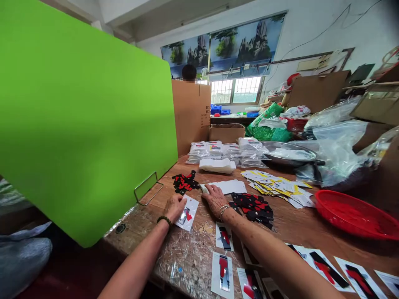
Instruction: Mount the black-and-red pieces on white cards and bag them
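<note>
My left hand (174, 206) is closed on the edge of a white card in a clear sleeve (187, 214) bearing a small red and black item, resting on the wooden table (174, 249). Further right, my right hand (215, 199) lies flat with fingers stretched out on the table, fingertips touching a stack of white cards (229, 186). A heap of red and black pieces (254, 206) lies just right of that wrist. A smaller heap of the same pieces (184, 182) sits behind my left hand.
A large green panel (77, 124) on a wire stand blocks the left. Packed cards (222, 270) lie along the near edge. Yellow-printed cards (277, 187), a red basin (352, 214), a metal bowl (289, 154), bagged stacks (227, 151) and cardboard boxes (190, 114) fill the back. A person stands behind the box.
</note>
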Action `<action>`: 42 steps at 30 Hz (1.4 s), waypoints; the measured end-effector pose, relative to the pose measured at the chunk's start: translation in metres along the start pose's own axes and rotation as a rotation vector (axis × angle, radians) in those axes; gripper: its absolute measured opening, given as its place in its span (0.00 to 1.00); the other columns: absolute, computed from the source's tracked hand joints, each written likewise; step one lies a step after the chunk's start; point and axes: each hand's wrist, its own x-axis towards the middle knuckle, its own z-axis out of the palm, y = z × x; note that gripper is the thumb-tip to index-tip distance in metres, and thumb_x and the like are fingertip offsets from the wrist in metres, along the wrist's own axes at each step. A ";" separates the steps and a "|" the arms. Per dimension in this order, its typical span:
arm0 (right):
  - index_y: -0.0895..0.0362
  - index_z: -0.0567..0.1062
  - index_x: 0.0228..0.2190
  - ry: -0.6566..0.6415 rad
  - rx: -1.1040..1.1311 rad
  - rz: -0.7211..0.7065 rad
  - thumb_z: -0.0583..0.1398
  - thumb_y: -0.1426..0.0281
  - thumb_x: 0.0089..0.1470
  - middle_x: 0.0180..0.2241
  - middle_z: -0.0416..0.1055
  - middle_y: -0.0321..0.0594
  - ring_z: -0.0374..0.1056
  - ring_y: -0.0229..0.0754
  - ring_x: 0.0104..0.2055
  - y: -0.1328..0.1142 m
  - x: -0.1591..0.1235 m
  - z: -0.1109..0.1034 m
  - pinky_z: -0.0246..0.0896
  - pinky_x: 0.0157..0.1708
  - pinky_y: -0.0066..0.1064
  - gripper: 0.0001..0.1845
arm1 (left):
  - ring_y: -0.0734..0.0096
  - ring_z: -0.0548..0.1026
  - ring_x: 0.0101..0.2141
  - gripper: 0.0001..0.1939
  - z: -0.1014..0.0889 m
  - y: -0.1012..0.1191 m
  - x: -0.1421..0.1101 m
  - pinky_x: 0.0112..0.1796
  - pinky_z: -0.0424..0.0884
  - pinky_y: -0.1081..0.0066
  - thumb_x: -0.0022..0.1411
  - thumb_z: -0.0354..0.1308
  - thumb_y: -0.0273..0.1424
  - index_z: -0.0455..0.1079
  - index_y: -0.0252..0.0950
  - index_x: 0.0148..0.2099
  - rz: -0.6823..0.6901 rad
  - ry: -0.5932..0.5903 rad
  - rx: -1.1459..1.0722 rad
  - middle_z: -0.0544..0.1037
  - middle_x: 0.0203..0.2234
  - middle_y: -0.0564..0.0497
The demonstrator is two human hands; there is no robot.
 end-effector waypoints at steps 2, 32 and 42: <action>0.54 0.76 0.46 -0.012 -0.007 0.021 0.50 0.74 0.61 0.60 0.57 0.50 0.52 0.54 0.57 0.004 0.002 0.002 0.47 0.53 0.44 0.19 | 0.69 0.68 0.24 0.17 0.001 0.003 0.012 0.27 0.58 0.72 0.58 0.53 0.34 0.71 0.35 0.20 0.026 0.006 0.060 0.69 0.16 0.52; 0.59 0.73 0.43 0.037 0.045 0.273 0.48 0.79 0.59 0.48 0.68 0.52 0.60 0.50 0.50 0.022 0.006 0.008 0.55 0.45 0.38 0.18 | 0.65 0.73 0.39 0.10 0.015 0.029 0.003 0.44 0.68 0.67 0.55 0.55 0.22 0.75 0.36 0.37 0.537 -0.052 0.146 0.76 0.36 0.47; 0.59 0.78 0.38 -0.021 0.152 0.303 0.52 0.74 0.59 0.39 0.76 0.50 0.68 0.45 0.44 0.039 0.016 0.005 0.57 0.40 0.31 0.14 | 0.63 0.74 0.41 0.08 0.012 0.029 -0.024 0.45 0.68 0.63 0.54 0.56 0.23 0.76 0.37 0.34 0.578 -0.076 -0.015 0.77 0.36 0.47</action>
